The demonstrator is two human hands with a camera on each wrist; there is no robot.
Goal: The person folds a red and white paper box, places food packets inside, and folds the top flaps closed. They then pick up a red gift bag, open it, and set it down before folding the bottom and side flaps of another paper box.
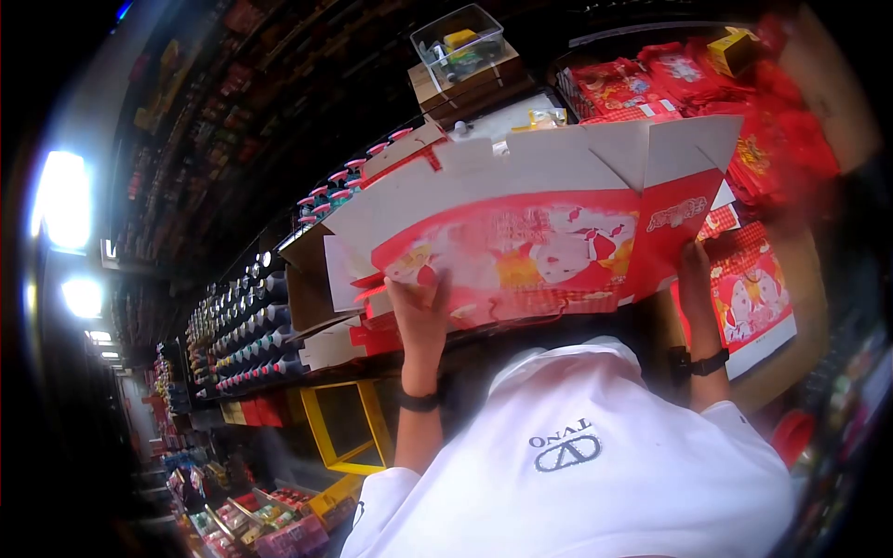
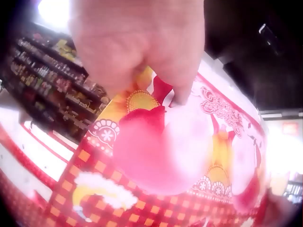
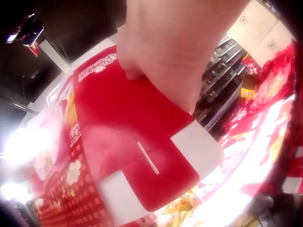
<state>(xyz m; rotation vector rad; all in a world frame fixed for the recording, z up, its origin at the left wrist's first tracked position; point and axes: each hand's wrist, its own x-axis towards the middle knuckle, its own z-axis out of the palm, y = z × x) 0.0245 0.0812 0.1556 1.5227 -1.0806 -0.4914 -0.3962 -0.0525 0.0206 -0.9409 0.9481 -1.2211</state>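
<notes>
Head view: a red and white cardboard box (image 1: 521,223), its top flaps standing open, is held up in the air in front of the person. The left hand (image 1: 419,316) has its grip closed on the lower edge of the printed front. The right hand (image 1: 693,270) grips the plain red end panel. Rows of bottles (image 1: 246,325) fill the shelves to the left. Red packets (image 1: 651,79) and a clear tub (image 1: 460,42) lie beyond the box.

head cam looks down past white shirt (image 1: 605,474) at red carton (image 1: 521,246), mid range; left wrist cam tight behind left hand (image 2: 137,42) on its printed face, right wrist cam tight behind right hand (image 3: 180,47) at the end flap; all share the carton
</notes>
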